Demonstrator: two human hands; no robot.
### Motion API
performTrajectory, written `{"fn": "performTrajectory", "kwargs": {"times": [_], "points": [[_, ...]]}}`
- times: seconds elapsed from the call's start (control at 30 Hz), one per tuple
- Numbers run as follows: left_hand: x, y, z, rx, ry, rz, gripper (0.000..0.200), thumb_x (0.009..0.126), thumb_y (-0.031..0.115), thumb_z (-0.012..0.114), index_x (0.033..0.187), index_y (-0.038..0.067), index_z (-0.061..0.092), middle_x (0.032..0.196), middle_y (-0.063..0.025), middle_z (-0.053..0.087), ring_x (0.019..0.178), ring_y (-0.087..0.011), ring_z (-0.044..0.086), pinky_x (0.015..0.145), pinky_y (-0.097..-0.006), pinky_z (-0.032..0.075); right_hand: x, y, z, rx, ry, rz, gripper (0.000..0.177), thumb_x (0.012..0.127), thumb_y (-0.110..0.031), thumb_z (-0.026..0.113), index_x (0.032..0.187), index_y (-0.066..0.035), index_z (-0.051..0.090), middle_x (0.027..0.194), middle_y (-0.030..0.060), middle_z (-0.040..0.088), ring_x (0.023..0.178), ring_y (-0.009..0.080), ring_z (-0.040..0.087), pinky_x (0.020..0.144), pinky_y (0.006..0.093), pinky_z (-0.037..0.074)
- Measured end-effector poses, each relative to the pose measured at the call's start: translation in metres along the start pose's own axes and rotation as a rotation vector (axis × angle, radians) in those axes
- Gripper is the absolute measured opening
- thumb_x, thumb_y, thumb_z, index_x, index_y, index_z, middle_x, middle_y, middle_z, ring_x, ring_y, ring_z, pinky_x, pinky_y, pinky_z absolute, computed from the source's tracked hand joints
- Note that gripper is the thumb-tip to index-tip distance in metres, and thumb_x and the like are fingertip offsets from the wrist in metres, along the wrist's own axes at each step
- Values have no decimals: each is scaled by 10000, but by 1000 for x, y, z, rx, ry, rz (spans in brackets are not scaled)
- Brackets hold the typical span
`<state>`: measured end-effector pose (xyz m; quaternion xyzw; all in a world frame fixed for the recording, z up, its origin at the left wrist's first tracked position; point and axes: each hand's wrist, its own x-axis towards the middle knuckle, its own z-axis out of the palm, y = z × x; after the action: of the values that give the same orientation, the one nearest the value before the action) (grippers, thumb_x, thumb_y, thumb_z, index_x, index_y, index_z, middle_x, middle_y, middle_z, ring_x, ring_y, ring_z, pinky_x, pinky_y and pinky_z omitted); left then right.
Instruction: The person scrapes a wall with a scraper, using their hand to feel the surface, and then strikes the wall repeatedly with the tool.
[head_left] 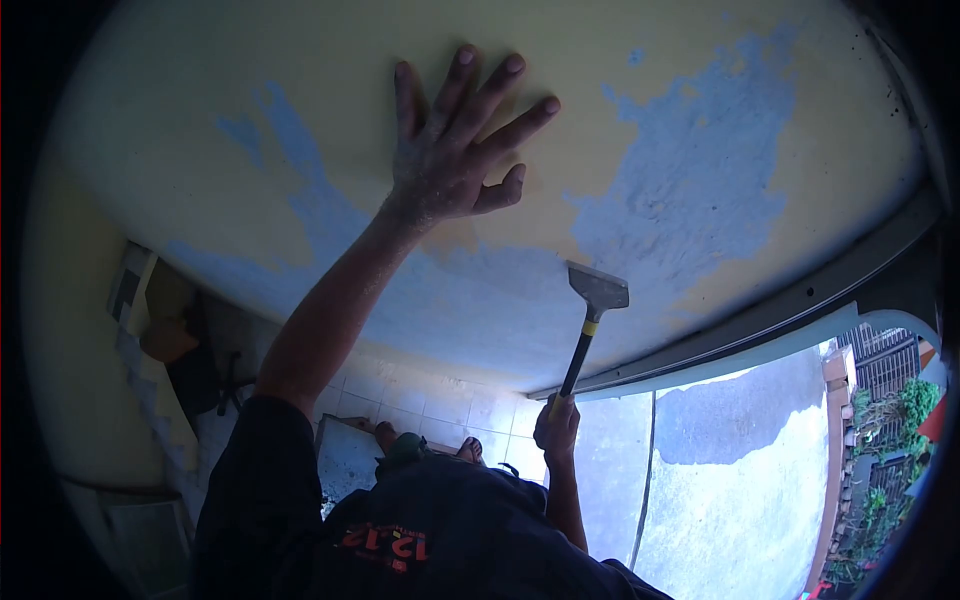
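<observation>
My left hand [450,155] lies flat against the wall with its fingers spread, holding nothing. Pale dust covers its wrist. Wrapped round the handle of a long scraper [574,365] is my right hand [557,428], low in front of me. The scraper has a dark handle, a yellow band and a wide grey blade, whose edge is at the wall below a bare patch. On the cream-painted wall [340,125], paint is gone in places and bluish-grey plaster [700,160] shows. Whether the blade presses on the surface cannot be made out.
A dark frame edge [800,300] runs along the wall's right side, beside an opening onto sunlit concrete [740,500] and plants [915,405]. White floor tiles [450,400] lie below, near my feet. Dark items [195,370] stand at the left by a stepped edge.
</observation>
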<state>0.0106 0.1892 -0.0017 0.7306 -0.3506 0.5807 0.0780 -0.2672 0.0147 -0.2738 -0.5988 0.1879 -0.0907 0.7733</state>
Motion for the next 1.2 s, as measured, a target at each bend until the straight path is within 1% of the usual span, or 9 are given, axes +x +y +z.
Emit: {"fn": "performTrajectory", "kwargs": {"times": [0.27,0.43,0.53,0.63,0.83,0.9,0.93,1.07,1.2], "points": [[-1,-1,-1,-3,-5,8,538,842,520,480,1372,426,460,1560,-8,234,1456,-284,142,1088,-706,-8,-6,0,0,25,-5,34,523,1004,-525,312,728,-96,429,497,-28,368,363,76,368,333,234,267],[2,-5,-3,-18,34,19,537,847,535,475,1373,430,457,1565,-7,221,1457,-283,136,1083,-709,-4,4,0,7,-182,98,-170,556,992,-554,320,700,-93,424,522,-34,366,403,65,365,372,238,258],[1,-4,-5,49,25,37,519,875,547,422,1331,335,551,1520,-69,322,1437,-328,200,1101,-667,-4,-2,-2,0,6,-4,11,539,1002,-529,310,704,-94,421,521,-33,365,403,67,358,374,239,259],[4,-5,-2,40,44,48,520,883,554,409,1330,331,553,1513,-67,335,1436,-320,204,1106,-654,-2,4,0,4,-60,68,-93,532,1000,-534,318,710,-100,420,512,-31,358,399,64,358,371,235,264],[3,-5,-6,52,39,16,518,898,550,389,1328,317,558,1500,-62,357,1436,-315,208,1111,-638,0,-10,-4,3,-23,69,43,523,996,-538,326,726,-102,427,503,-34,367,378,62,362,346,224,266],[7,-10,-5,62,-8,36,545,896,523,395,1378,288,497,1532,-92,287,1442,-345,167,1102,-667,-2,-6,5,-4,-15,110,73,504,1008,-507,318,728,-102,428,516,-34,368,386,58,356,352,226,267],[5,-11,-7,55,-66,56,583,895,495,401,1428,260,436,1564,-123,218,1449,-374,127,1092,-696,-3,1,25,-13,-108,123,-66,492,1019,-471,313,719,-98,425,531,-33,363,405,58,356,370,236,267],[-2,-11,-9,55,-4,64,568,888,480,407,1416,273,453,1557,-125,236,1448,-375,132,1078,-720,26,-8,-17,7,-90,79,27,521,1016,-499,295,712,-96,423,535,-35,362,402,57,357,371,227,258],[1,-15,-2,85,-22,66,565,889,484,402,1410,274,461,1554,-125,242,1447,-373,142,1079,-717,26,-4,-8,4,6,101,95,519,1007,-522,312,724,-102,424,519,-33,372,386,60,366,360,219,260]]}}
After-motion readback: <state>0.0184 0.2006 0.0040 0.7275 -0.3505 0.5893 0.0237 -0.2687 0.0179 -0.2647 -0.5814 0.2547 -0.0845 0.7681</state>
